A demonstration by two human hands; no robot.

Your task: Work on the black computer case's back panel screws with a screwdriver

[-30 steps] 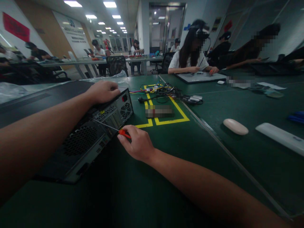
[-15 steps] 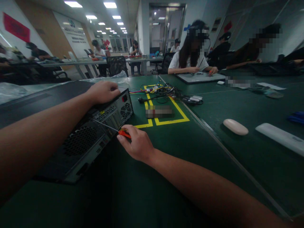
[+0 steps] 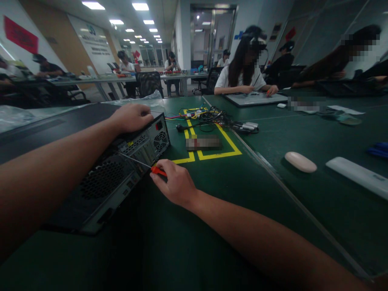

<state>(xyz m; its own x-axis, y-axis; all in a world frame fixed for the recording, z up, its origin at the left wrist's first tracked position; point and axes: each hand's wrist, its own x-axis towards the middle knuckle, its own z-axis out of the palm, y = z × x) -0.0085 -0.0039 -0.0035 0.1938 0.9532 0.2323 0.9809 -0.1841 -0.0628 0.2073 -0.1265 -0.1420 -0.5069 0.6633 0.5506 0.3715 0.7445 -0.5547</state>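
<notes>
A black desktop computer case [image 3: 75, 117] lies on its side, with its rear panel facing right and towards me. On its upper face, near the rear edge, my left hand [image 3: 135, 117] presses with bent fingers; part of them is hidden. In my right hand [image 3: 176, 180] is a screwdriver with an orange handle [image 3: 159, 171], pinched between thumb and fingers. Its long thin shaft [image 3: 135, 159] reaches up and left to the rear panel, by the upper edge near the round vent [image 3: 104, 178]. I cannot make out a screw at the tip.
Tangled cables [image 3: 212, 117] lie beyond the case by yellow tape [image 3: 220, 155] on the green table [image 3: 230, 226]. A pale oval object [image 3: 300, 162] and a long white object [image 3: 357, 176] are at right. Across the table a person [image 3: 242, 76] works on a flat panel [image 3: 257, 99].
My left hand and the case hold their places. The screwdriver handle has turned slightly in my right hand, with its shaft in the same spot. At the far right a person has leaned rightward.
</notes>
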